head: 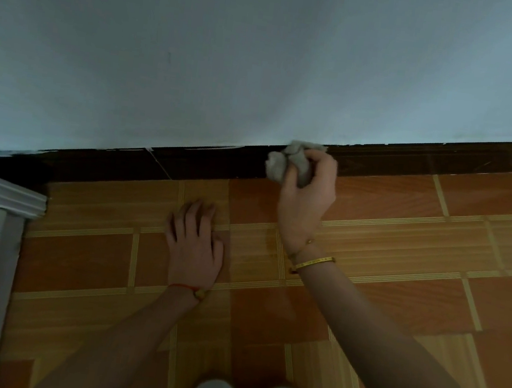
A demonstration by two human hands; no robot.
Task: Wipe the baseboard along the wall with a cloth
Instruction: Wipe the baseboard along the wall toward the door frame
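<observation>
Right hand (308, 193) grips a bunched cloth (287, 162) against the baseboard (206, 163) for wiping; left hand (196, 247), fingers loosely spread, braces on the floor (399, 276).

Head camera looks steeply down — close over the floor (403, 244) — facing the wall (266, 50) ahead.

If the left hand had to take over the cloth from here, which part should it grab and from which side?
Probably the bunched lobe of the cloth that sticks out past the right hand on its left. It hangs free against the dark baseboard, while the rest is wrapped in curled fingers. The left hand, flat on the floor, could come up from the lower left.
</observation>
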